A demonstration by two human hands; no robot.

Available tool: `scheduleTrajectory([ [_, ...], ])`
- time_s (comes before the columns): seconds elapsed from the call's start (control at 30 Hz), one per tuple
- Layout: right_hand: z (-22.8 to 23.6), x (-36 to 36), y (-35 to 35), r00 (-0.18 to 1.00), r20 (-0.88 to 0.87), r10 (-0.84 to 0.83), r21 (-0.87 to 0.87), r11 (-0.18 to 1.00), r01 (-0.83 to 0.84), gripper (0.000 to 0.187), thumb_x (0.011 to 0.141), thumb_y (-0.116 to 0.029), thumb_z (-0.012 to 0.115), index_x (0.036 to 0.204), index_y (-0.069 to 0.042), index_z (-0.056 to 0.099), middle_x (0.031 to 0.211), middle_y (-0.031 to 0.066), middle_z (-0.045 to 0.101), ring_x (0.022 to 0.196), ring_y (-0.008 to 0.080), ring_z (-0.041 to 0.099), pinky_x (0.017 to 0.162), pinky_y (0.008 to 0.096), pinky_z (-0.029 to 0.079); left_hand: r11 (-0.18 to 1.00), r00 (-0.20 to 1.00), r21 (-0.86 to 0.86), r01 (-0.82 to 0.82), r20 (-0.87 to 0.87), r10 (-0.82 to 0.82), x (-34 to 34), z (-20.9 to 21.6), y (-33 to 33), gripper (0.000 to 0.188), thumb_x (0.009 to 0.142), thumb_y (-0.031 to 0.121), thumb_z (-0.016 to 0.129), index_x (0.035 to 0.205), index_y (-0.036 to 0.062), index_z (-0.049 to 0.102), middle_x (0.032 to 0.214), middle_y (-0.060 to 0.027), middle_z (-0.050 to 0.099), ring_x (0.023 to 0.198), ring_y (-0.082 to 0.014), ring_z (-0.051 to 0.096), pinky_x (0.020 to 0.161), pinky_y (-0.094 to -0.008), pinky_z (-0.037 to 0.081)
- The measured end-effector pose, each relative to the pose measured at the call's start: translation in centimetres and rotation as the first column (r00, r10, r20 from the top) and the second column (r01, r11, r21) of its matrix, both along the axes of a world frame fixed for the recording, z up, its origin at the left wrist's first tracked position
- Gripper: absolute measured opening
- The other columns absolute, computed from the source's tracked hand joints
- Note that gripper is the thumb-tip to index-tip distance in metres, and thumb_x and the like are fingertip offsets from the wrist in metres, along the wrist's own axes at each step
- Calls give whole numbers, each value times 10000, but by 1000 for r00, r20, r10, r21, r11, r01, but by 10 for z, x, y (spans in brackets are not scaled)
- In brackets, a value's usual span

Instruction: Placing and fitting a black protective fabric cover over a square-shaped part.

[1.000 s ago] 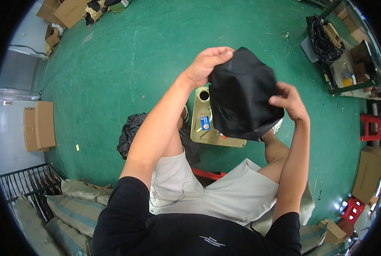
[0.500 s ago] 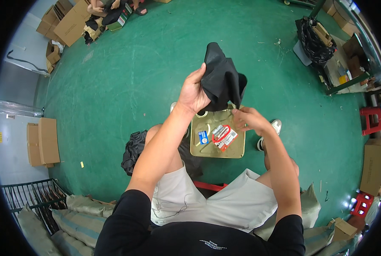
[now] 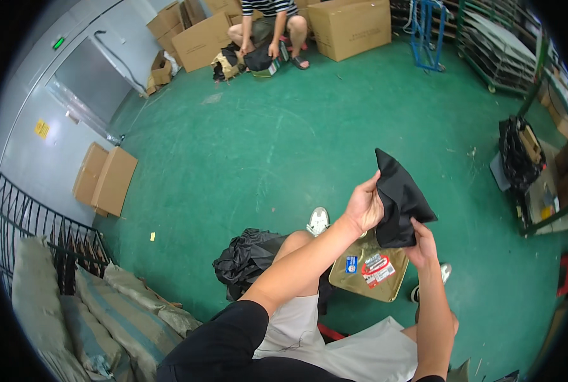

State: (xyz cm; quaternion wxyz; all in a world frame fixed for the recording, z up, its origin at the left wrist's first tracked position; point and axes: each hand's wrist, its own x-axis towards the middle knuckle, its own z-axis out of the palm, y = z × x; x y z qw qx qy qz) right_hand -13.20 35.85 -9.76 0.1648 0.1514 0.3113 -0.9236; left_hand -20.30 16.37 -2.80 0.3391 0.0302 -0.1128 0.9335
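The limp, creased black fabric piece (image 3: 402, 204) was held up in both hands, partly over the far end of the rectangular gold-coloured metal tin (image 3: 342, 281). The bare left hand (image 3: 365, 209) pinched its left edge, thumb extended, the other fingers mostly hidden. The bare right hand (image 3: 422, 247) pinched the lower right part, thumb on the near face. A small blue-and-white label (image 3: 351, 264) lay on the tin. A crumpled black fabric heap (image 3: 246, 260) rested on the smooth green floor (image 3: 233, 159), left of the tin.
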Motion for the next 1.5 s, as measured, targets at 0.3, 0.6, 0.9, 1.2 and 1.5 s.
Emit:
scheduleTrajectory([
  [0.3,31,3,30,962,-57,-267,-14,964,267,237,958,-182,558,1133,-32,615,1126,87,673,1038,238,641,957,394,501,297,981,-946,133,168,94,8,-49,16,823,806,734,541,1398,169,451,1382,-177,464,1329,-319,380,1067,-713,126],
  [0.6,21,3,33,916,-313,-251,112,948,298,140,946,-147,609,1061,-67,597,1053,49,668,996,190,635,913,376,500,514,883,-733,446,266,-387,49,-59,37,499,812,463,757,995,34,579,875,-78,609,742,-136,642,658,-224,595],
  [0.9,35,8,3,931,-241,-275,127,942,311,307,951,-61,563,1248,-45,487,1226,87,596,1094,229,610,979,410,488,509,937,-854,-107,85,339,19,-81,33,426,740,-106,566,1125,71,525,973,-39,592,853,-148,586,742,-279,517],
  [1.2,14,14,-6,901,79,-426,223,889,401,268,912,-46,618,1160,-49,515,1119,107,624,964,215,651,767,332,584,592,905,-774,-224,60,421,26,-68,36,383,592,-134,473,922,50,532,807,-24,518,733,-182,528,645,-307,463],
  [1.5,-27,35,-8,946,270,-180,195,972,130,162,943,-188,582,1036,-76,511,810,69,596,619,174,585,463,271,459,508,940,-860,46,210,270,46,-85,25,62,830,55,650,862,88,608,791,-15,618,695,-113,579,499,-245,387],
])
